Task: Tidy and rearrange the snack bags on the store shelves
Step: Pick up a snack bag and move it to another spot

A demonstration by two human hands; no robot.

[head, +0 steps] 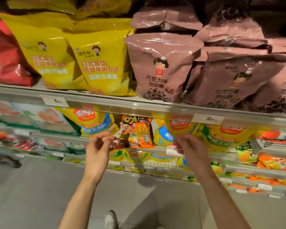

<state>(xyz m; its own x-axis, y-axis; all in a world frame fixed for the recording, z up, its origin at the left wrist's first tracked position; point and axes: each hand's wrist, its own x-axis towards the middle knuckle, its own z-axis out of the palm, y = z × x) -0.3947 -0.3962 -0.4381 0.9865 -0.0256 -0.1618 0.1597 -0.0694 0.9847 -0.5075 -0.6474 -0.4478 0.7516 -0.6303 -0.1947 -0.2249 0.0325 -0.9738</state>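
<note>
Both hands reach to the middle shelf: the left hand [97, 146] curls loosely beside the lone orange snack bag [136, 132], seemingly empty, while the right hand [191, 145] fingers the yellow corn bags [221, 136]; its grip is blurred. The misplaced orange bag probably needs lifting out next.

A single head-worn wide-angle view looks forward and slightly down from close to the store shelves [139, 106], facing the shelf fronts, with both forearms reaching in from the lower edge and the floor [31, 187] below.
</note>
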